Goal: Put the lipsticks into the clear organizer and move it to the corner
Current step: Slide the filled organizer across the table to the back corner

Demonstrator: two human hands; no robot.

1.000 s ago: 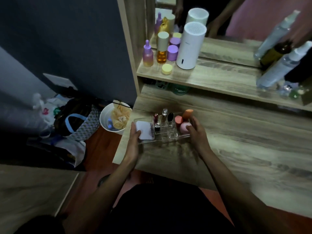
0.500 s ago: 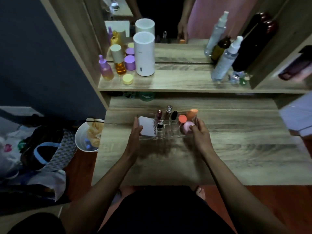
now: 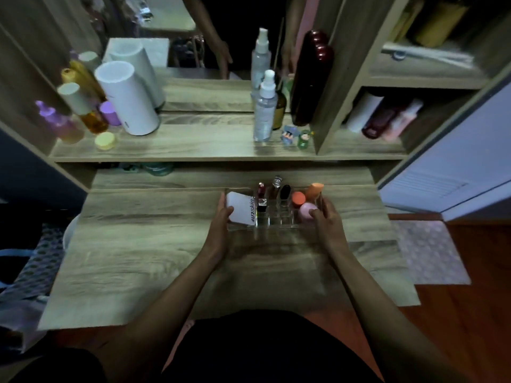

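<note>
The clear organizer (image 3: 279,219) sits on the wooden desk (image 3: 143,244), right of its middle. Several lipsticks (image 3: 272,190) stand upright in its back slots. A white box (image 3: 240,207) marked "4U2skin" fills its left end, and orange and pink sponges (image 3: 304,203) fill its right end. My left hand (image 3: 219,225) grips the organizer's left end, thumb on the white box. My right hand (image 3: 326,219) grips the right end, fingertips on the pink sponge.
A raised shelf (image 3: 193,145) behind holds a white cylinder (image 3: 127,98), purple and amber bottles (image 3: 80,114), spray bottles (image 3: 264,109) and small figurines (image 3: 297,136). A mirror stands behind it. A side cubby (image 3: 384,117) with bottles lies at right, bags on the floor at left.
The organizer, held at both ends, has shifted rightward along the desk from near its left edge. My head has turned right, bringing the right cubby and door into view.
</note>
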